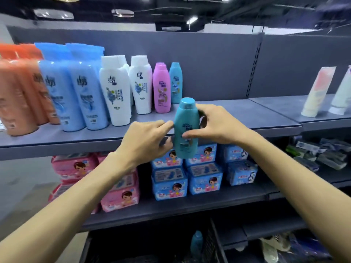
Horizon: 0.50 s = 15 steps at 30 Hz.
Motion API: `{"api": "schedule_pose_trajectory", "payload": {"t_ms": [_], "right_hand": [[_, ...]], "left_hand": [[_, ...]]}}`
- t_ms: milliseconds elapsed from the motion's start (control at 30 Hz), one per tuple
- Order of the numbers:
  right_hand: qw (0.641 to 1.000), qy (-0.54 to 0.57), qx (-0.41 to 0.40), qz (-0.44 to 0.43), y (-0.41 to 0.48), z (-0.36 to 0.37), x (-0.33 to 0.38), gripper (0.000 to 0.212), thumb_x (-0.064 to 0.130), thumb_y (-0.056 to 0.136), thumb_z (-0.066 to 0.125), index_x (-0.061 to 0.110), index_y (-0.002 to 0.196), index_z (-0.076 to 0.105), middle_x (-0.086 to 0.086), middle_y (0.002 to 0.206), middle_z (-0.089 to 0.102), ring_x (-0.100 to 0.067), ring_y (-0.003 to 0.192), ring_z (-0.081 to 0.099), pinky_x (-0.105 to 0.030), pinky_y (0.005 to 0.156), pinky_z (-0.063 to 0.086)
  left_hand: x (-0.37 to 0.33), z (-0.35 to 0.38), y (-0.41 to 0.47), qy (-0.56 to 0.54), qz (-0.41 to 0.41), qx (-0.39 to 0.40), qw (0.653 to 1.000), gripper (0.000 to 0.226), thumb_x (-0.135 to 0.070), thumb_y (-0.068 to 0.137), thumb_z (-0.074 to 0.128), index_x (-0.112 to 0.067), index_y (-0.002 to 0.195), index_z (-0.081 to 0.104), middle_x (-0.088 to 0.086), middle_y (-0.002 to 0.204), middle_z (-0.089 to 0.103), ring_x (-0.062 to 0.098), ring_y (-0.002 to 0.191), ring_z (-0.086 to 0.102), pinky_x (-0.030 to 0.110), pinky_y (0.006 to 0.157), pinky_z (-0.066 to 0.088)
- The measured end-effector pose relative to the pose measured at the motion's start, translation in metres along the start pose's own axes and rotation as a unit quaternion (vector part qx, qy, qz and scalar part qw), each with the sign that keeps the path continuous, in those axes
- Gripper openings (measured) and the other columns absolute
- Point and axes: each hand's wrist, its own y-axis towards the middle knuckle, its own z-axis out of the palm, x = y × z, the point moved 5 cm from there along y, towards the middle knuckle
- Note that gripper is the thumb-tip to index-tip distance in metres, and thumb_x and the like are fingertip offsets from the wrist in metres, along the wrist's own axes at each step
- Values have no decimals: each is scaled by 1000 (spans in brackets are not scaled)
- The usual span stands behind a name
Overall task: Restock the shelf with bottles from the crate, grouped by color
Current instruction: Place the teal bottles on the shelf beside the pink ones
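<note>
teal bottle [186,130] is upright in the air, just in front of the front edge of the upper shelf [228,112], between both hands. the right grip [216,126] wraps round it, thumb across the label and fingers behind. the left grip [146,141] pinches its left side with fingertips and thumb. along the shelf from its left end stand orange bottles [19,95], blue bottles [76,95], white bottles [117,92], a pink bottle [161,88] and, just beside it nearer the back wall, a shelved teal bottle [175,82]. below, the dark crate [210,242] holds a blurred crate bottle [196,242] of similar colour.
</note>
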Motion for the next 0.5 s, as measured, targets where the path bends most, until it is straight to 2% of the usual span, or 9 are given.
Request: {"api": "schedule_pose_trajectory", "payload": {"t_ms": [100, 200, 333, 500], "right_hand": [[1000, 14, 1, -13, 18, -23, 8, 44, 43, 74, 86, 27, 111, 67, 13, 97, 72, -6, 85, 65, -28, 75, 53], [999, 42, 7, -19, 34, -42, 15, 46, 40, 75, 85, 25, 115, 67, 11, 104, 74, -8, 93, 70, -32, 84, 57], [999, 43, 11, -18, 53, -58, 19, 48, 36, 78, 84, 24, 120, 64, 10, 107, 73, -8, 95, 70, -26, 78, 56], [1000, 10, 20, -13, 67, -64, 20, 45, 34, 79, 83, 25, 119, 64, 11, 106, 71, -6, 93, 68, -27, 79, 56]], "left_hand": [[12, -11, 17, 29, 11, -13, 999, 33, -38, 84, 47, -17, 104, 62, -2, 69, 57, 25, 56, 57, 24, 43, 26], [21, -23, 36, 46, 7, -29, 998, 30, -34, 83, 46, -16, 102, 61, -2, 67, 57, 26, 52, 55, 22, 45, 21], [27, -30, 53, 55, 12, -48, 997, 30, -30, 81, 45, -15, 101, 62, -1, 68, 59, 29, 51, 56, 22, 46, 24], [34, -24, 64, 70, 17, -37, 997, 29, -30, 82, 51, -16, 107, 60, -1, 74, 63, 29, 56, 59, 24, 45, 30]]}}
